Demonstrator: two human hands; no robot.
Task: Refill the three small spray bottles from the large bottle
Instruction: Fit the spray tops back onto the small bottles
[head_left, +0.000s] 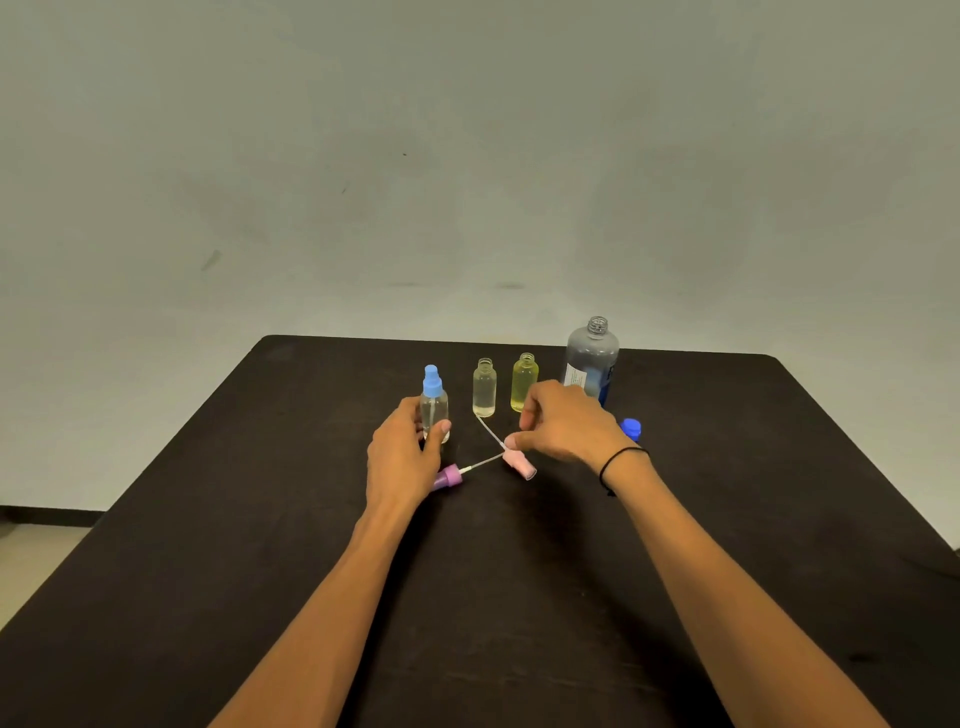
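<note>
Three small spray bottles stand in a row on the dark table (519, 597). My left hand (402, 457) grips the left clear bottle (434, 410), which wears a blue spray top. The middle clear bottle (484, 387) and the yellow bottle (523, 382) stand open without tops. My right hand (563, 423) pinches the pink spray top (519, 463), which lies on the table with its tube pointing toward the middle bottle. A purple spray top (449, 477) lies beside my left hand. The large open bottle (592, 361) stands at the back right.
The large bottle's blue cap (631, 428) rests on the table just right of my right hand. A black band circles my right wrist (621, 462). The table's far edge runs just behind the bottles, with a pale wall beyond.
</note>
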